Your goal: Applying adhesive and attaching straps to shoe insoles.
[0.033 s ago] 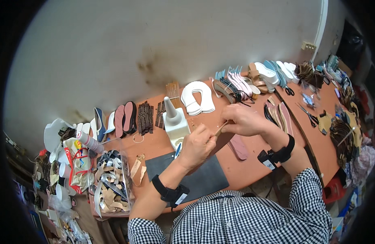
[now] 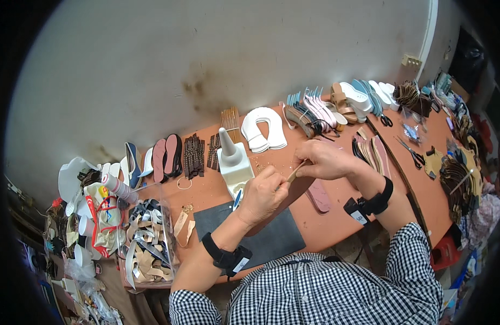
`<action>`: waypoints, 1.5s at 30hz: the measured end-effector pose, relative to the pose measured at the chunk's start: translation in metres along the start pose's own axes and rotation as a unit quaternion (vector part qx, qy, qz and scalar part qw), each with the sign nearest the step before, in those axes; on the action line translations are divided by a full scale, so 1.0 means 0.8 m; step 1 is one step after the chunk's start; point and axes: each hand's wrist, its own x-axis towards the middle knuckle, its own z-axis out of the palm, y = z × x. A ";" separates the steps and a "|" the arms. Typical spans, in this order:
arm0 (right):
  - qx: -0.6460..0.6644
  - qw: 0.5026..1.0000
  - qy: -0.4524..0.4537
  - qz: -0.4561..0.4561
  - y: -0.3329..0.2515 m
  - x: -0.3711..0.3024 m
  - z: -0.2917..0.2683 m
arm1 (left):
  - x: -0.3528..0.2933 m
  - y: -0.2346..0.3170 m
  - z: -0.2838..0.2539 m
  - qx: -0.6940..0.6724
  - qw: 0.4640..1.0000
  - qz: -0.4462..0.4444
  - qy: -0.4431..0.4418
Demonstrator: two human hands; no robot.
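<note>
Over the near middle of the table, both my hands are closed on one flat brown piece point(image 2: 300, 187) with a thin tan edge. It looks like a shoe part, but its outline is mostly hidden behind my fingers and wrist. My left hand point(image 2: 265, 194) pinches the tan edge, with the brown surface slanting down beside it. My right hand point(image 2: 323, 160) grips the far end of the same edge between thumb and fingers. Underneath lies a black mat point(image 2: 280, 236). A pink insole point(image 2: 318, 196) rests on the table below my right hand.
A white block with a grey cone point(image 2: 231, 151) stands beyond my left hand. White U-shaped pieces point(image 2: 255, 136) are stacked at the wall. A clear bin point(image 2: 148, 238) of scraps is at left. Scissors point(image 2: 415, 157) and bundled straps point(image 2: 372, 157) lie at right.
The brown piece has tilted slightly, so more of its surface shows beside my left wrist. Both hands keep their grip and have barely shifted.
</note>
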 end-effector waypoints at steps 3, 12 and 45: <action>0.061 0.995 -0.077 0.019 0.016 0.006 0.010 | -0.008 -0.002 -0.002 0.002 0.999 -0.011 -0.037; 0.027 0.993 -0.114 -0.015 0.017 0.022 0.023 | -0.024 -0.026 0.001 -0.038 0.990 -0.107 -0.088; -0.028 0.997 -0.033 0.058 -0.007 0.008 0.024 | -0.033 -0.010 -0.036 -0.282 0.887 -0.353 -0.098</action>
